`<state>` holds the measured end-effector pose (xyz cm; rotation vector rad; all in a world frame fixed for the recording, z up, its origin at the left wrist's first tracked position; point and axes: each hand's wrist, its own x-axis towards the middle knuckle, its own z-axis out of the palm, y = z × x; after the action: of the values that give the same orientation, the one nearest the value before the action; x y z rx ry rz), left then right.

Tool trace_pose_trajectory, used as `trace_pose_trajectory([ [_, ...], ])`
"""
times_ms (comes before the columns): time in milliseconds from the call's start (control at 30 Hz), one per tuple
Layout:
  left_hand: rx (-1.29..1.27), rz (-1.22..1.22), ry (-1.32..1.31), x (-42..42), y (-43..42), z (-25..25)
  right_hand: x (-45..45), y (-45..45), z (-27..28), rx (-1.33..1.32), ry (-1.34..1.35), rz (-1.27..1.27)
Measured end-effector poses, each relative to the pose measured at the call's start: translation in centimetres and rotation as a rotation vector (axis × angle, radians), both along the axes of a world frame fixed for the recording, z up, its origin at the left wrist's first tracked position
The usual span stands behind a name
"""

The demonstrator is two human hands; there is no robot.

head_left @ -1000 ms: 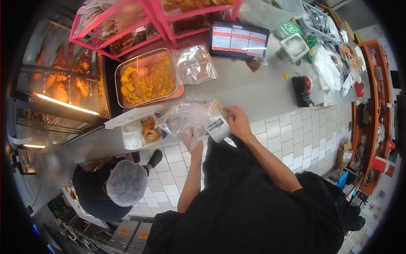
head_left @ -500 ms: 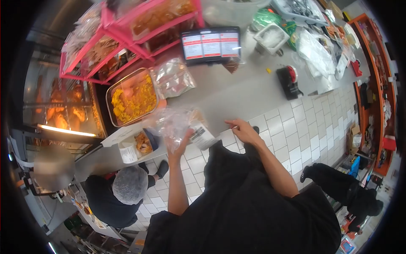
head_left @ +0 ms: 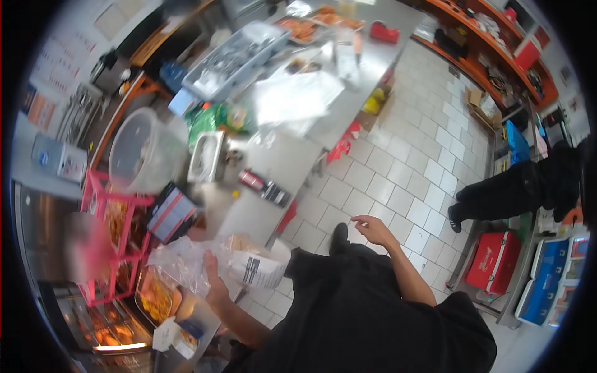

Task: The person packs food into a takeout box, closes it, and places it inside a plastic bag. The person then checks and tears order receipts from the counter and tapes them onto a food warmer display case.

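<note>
My left hand [head_left: 215, 286] grips a crumpled clear plastic bag [head_left: 177, 262] at the counter's near edge. Beside its fingers is a white printed slip [head_left: 264, 271], with a light brown item partly showing behind it; how slip, item and bag are joined I cannot tell. Out over the tiled floor, my right hand [head_left: 373, 230] holds nothing, its fingers loosely bent and apart. Below the bag, a glass-like tray of yellow food [head_left: 155, 298] sits on the counter near an opened white carton [head_left: 166, 334].
A tilted tablet [head_left: 172, 213] stands near pink racks [head_left: 127, 239]. Along the counter are a black-and-red device [head_left: 264, 188], a metal container [head_left: 206, 155], a clear tub [head_left: 146, 152] and a blue-grey bin [head_left: 233, 62]. A person in black [head_left: 504, 193] stands across the tiled floor.
The view has swung right, showing more floor and shelving. My left hand still carries the bag and slip, now past the food tray. The person in the hairnet has left view.
</note>
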<state>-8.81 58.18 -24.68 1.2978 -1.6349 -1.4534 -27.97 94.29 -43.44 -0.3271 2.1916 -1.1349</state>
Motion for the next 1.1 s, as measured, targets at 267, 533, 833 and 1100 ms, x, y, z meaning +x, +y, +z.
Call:
trace_pose_trajectory([
  [267, -0.171, -0.686, 0.261, -28.4, 7.8, -2.3, -5.8, 16.9, 0.1, -0.073, -0.030, -0.621],
  [533, -0.067, -1.057, 0.335, -49.5, 10.1, -9.3, -10.3, 23.9, -3.0, -0.256, -0.209, -1.035],
  [833, 0.085, -0.716, -0.478, -54.9, 11.9, -7.6, -18.7, 36.1, -5.9, 0.027, -0.578, -0.946],
  [1100, -1.254, -0.219, -0.898, -52.1, 8.5, 1.4, -27.5, 43.6, -11.9, -0.123, -0.684, -1.131],
])
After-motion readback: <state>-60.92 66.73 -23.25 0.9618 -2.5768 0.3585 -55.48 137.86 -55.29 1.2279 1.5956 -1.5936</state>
